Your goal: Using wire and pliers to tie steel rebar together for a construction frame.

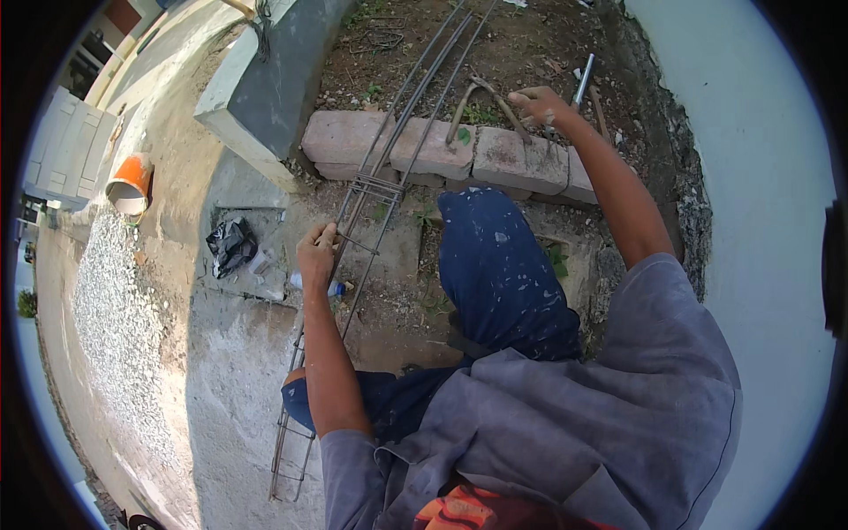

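A long rebar cage (387, 149) slants past my left side and rests across the low block wall. My left hand (317, 250) pinches a thin steel stirrup (358, 244) where it meets the cage's left bar. Farther up, several stirrups (377, 187) sit bunched together around the bars. My right hand (540, 108) is over the wall at the upper right, just right of a pair of rusty pincers (507, 112) with spread handles. Thin tie wires (548, 156) hang or lie just below that hand; whether it grips any is unclear.
The low block wall (434, 142) edges a soil bed. A metal-handled tool (583, 79) lies near the painted wall (742, 199). To the left are a concrete pillar (265, 93), a black plastic bag (230, 246), a bottle (324, 286), gravel (119, 318) and an orange bucket (132, 175).
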The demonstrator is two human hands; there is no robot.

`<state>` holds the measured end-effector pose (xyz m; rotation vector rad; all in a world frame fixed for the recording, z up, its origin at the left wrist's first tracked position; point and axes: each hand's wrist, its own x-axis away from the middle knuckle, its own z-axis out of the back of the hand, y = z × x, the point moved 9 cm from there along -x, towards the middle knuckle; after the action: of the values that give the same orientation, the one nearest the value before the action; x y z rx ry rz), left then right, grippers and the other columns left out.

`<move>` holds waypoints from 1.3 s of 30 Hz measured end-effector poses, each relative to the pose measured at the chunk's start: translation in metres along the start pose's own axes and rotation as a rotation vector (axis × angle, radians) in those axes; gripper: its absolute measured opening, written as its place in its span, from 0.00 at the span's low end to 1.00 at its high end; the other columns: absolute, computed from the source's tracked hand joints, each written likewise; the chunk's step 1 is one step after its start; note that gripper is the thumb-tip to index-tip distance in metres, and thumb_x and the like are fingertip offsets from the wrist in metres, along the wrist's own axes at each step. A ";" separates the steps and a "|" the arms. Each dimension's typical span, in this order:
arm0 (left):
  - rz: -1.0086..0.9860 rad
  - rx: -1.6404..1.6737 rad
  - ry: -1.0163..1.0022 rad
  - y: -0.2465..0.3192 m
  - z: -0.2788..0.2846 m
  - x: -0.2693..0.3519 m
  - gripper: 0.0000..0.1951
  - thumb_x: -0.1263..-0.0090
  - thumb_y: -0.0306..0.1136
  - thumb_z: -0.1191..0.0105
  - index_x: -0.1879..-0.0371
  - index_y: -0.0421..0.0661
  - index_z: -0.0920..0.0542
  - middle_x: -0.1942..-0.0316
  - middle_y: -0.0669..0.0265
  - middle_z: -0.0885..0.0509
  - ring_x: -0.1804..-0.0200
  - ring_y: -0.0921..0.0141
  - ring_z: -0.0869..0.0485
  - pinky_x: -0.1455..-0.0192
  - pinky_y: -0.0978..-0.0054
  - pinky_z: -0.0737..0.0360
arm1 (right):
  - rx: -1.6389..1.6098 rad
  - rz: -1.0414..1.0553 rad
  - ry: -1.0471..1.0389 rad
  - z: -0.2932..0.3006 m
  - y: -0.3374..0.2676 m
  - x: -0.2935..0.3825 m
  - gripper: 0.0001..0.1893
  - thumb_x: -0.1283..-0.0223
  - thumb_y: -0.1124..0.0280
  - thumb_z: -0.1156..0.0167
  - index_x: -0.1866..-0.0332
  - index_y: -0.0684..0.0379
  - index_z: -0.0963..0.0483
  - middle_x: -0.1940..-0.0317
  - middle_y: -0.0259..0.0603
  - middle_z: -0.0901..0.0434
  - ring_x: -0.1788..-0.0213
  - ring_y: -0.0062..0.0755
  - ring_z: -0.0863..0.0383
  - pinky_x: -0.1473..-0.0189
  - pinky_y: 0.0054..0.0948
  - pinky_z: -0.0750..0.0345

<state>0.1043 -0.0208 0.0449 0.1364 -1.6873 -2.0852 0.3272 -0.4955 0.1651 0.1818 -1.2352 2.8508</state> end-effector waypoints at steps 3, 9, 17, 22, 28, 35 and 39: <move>-0.073 -0.078 0.014 -0.001 0.001 0.002 0.14 0.34 0.34 0.42 0.53 0.42 0.16 0.71 0.68 0.16 0.71 0.78 0.23 0.65 0.79 0.26 | 0.147 0.059 0.219 0.004 0.027 -0.006 0.22 0.44 0.53 0.37 0.63 0.66 0.18 0.68 0.53 0.16 0.62 0.39 0.15 0.58 0.37 0.22; -0.098 -0.193 0.028 0.003 0.004 0.015 0.24 0.34 0.38 0.42 0.41 0.39 0.25 0.67 0.61 0.16 0.66 0.75 0.20 0.61 0.77 0.23 | 0.429 -0.221 0.155 -0.018 0.073 -0.033 0.21 0.46 0.55 0.35 0.67 0.67 0.19 0.69 0.57 0.17 0.67 0.45 0.15 0.63 0.38 0.23; -0.113 -0.812 0.111 0.006 0.009 0.070 0.44 0.44 0.55 0.36 0.32 0.43 0.37 0.37 0.43 0.32 0.35 0.49 0.32 0.34 0.55 0.36 | 0.064 -0.276 0.102 -0.013 0.103 -0.070 0.15 0.42 0.62 0.36 0.71 0.68 0.20 0.80 0.43 0.21 0.77 0.26 0.27 0.74 0.32 0.30; 0.015 -0.192 0.140 0.047 0.107 0.112 0.28 0.36 0.46 0.39 0.44 0.36 0.24 0.55 0.55 0.16 0.53 0.66 0.17 0.47 0.72 0.25 | -0.871 0.013 0.393 0.042 0.094 -0.071 0.10 0.32 0.70 0.46 0.54 0.66 0.31 0.66 0.40 0.21 0.69 0.32 0.18 0.69 0.26 0.23; 0.426 -0.055 0.492 -0.054 0.222 0.207 0.22 0.31 0.46 0.45 0.52 0.38 0.19 0.60 0.62 0.15 0.60 0.73 0.18 0.56 0.73 0.23 | -1.101 0.260 -0.027 0.022 -0.072 -0.023 0.07 0.29 0.71 0.54 0.64 0.56 0.32 0.82 0.26 0.44 0.81 0.18 0.45 0.79 0.21 0.44; 0.509 -0.186 0.650 -0.135 0.173 0.228 0.37 0.40 0.55 0.39 0.44 0.34 0.32 0.62 0.45 0.16 0.56 0.55 0.16 0.51 0.62 0.24 | 0.148 0.375 -0.659 -0.233 -0.176 0.073 0.14 0.31 0.63 0.50 0.48 0.59 0.25 0.79 0.32 0.28 0.76 0.18 0.28 0.75 0.19 0.33; 0.413 -0.074 0.726 -0.130 0.141 0.207 0.39 0.40 0.52 0.39 0.40 0.37 0.38 0.63 0.45 0.17 0.55 0.51 0.17 0.50 0.59 0.24 | 0.524 0.895 -0.412 -0.291 -0.112 -0.014 0.14 0.31 0.65 0.52 0.48 0.59 0.26 0.76 0.38 0.26 0.73 0.27 0.21 0.75 0.23 0.29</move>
<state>-0.1671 0.0428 -0.0018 0.4233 -1.0821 -1.5229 0.3218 -0.2064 0.0474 0.2980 -0.6366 4.0563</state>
